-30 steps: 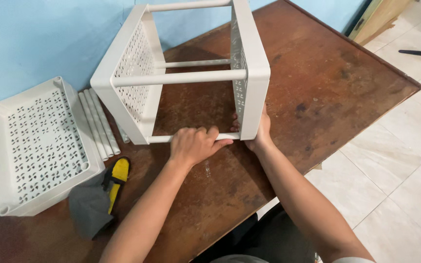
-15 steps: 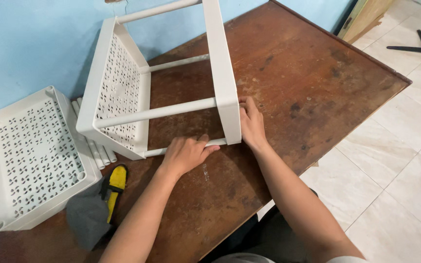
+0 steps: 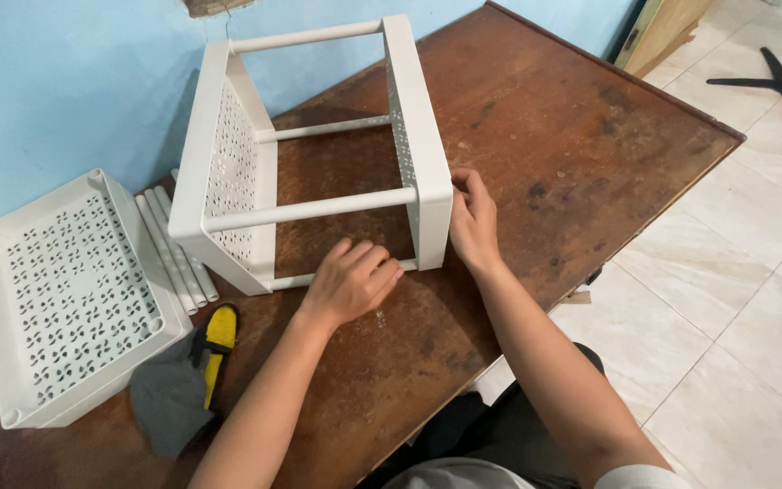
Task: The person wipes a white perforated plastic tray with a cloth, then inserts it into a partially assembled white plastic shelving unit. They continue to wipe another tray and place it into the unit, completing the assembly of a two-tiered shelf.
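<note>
My left hand (image 3: 350,281) rests flat, fingers released, on the lowest rod (image 3: 337,274) of the white rack (image 3: 319,154). My right hand (image 3: 472,222) grips the rack's right panel (image 3: 418,136). The rack lies on its side mid-table (image 3: 590,136); a spare tray (image 3: 65,290) sits at the left edge.

White perforated rack (image 3: 228,172), white flower-cutout tray (image 3: 70,290), scuffed brown table (image 3: 581,136), blue wall (image 3: 56,81).

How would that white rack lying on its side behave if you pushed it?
The white rack is probably light for its size: perforated trays joined by thin rods. Resting on narrow tray edges, it would likely slide or tip on the wooden table. It may also flex, hence perhaps the left hand and right hand on it.
</note>
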